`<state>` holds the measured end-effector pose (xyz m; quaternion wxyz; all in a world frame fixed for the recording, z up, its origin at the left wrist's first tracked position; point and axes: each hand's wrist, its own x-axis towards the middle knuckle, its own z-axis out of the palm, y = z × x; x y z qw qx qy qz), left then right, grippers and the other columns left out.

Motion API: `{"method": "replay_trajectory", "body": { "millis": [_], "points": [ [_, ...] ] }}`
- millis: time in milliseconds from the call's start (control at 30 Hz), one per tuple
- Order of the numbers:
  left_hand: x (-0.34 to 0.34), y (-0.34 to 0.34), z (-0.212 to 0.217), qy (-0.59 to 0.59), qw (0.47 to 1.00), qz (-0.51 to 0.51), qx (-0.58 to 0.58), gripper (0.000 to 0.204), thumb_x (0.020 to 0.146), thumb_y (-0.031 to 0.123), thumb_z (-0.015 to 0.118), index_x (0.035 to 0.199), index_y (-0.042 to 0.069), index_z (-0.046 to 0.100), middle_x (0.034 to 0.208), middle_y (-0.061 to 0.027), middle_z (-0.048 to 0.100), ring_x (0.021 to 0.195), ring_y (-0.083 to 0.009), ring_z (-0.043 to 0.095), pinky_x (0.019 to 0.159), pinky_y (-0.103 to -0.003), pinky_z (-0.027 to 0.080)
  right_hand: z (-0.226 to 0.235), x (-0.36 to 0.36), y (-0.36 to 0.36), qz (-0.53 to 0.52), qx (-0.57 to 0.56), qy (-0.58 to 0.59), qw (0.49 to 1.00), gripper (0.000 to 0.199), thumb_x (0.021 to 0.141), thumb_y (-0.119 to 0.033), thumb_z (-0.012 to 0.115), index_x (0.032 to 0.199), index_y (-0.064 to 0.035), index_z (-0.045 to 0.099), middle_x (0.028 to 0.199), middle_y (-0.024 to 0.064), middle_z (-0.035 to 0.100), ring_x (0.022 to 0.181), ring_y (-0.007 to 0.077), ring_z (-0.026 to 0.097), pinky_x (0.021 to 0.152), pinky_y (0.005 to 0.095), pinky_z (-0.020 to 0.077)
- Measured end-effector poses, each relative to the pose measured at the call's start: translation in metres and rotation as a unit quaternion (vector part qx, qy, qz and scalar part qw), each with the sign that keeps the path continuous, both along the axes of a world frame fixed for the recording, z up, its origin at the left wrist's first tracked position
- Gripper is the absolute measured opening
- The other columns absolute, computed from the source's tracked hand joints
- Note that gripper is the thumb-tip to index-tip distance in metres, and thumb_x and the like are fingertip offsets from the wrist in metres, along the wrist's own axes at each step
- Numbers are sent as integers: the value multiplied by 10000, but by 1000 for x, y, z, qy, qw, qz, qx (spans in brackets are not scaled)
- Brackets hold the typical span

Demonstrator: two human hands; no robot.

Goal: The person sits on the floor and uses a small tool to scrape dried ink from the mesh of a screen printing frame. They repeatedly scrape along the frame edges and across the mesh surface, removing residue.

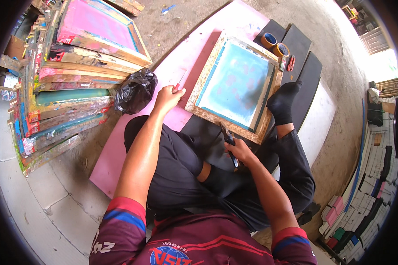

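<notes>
My left hand (166, 100) is closed around a red-handled screwdriver (176, 88), its thin shaft pointing away from me. In my right hand (240, 150) is a dark hand tool that looks like pliers (227, 134), gripped with its head toward the near edge of a wooden screen-printing frame (204, 78). Blue-stained mesh (236, 81) with faint pinkish patches fills this frame. The frame lies between my hands and my outstretched foot, on pink and black sheets. Neither tool visibly touches it.
A tall stack of paint-stained screen frames (82, 66) rises at the left, beside a black plastic bag (136, 90). Two tape rolls (268, 40) (281, 50) and a red-handled tool (291, 63) lie beyond the frame. My black-socked foot (282, 104) rests by its right side.
</notes>
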<state>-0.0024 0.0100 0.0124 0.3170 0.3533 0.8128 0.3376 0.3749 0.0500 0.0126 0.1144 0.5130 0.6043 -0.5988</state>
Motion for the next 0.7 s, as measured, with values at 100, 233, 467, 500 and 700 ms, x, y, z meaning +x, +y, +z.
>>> {"method": "replay_trajectory", "body": {
  "millis": [100,233,467,500,700],
  "points": [
    [2,-1,7,-17,1000,3,-5,396,932,384,757,876,-2,696,716,-66,683,643,-157,643,589,-339,486,1,-4,-2,19,-24,-11,999,434,1015,-401,663,1139,14,639,950,127,738,801,206,741,661,371,553],
    [7,-4,18,-30,1000,3,-7,408,927,401,753,864,2,697,721,-75,689,651,-167,649,601,-347,490,31,-19,-9,-84,-166,46,981,420,1053,-403,619,1232,-27,561,1041,151,743,846,243,759,583,365,555],
    [3,-5,10,-12,1000,-9,-7,428,915,414,761,902,-12,718,749,-99,714,676,-191,674,633,-354,507,46,-24,6,-65,-196,40,978,437,1065,-411,594,1270,-31,517,1081,188,749,874,263,772,590,373,584],
    [3,-5,12,-12,1000,-10,-13,429,915,414,761,906,-14,720,752,-102,716,680,-193,677,638,-354,509,49,-25,12,-56,-199,40,978,441,1066,-414,592,1270,-31,514,1087,194,750,882,264,774,594,373,589],
    [3,-5,8,-3,1000,-8,-3,438,919,418,757,894,-18,714,738,-103,711,679,-196,679,646,-357,511,40,-19,39,8,-233,21,972,548,1032,-483,618,1285,-4,539,1117,193,753,902,277,773,605,398,568]
  ]
}}
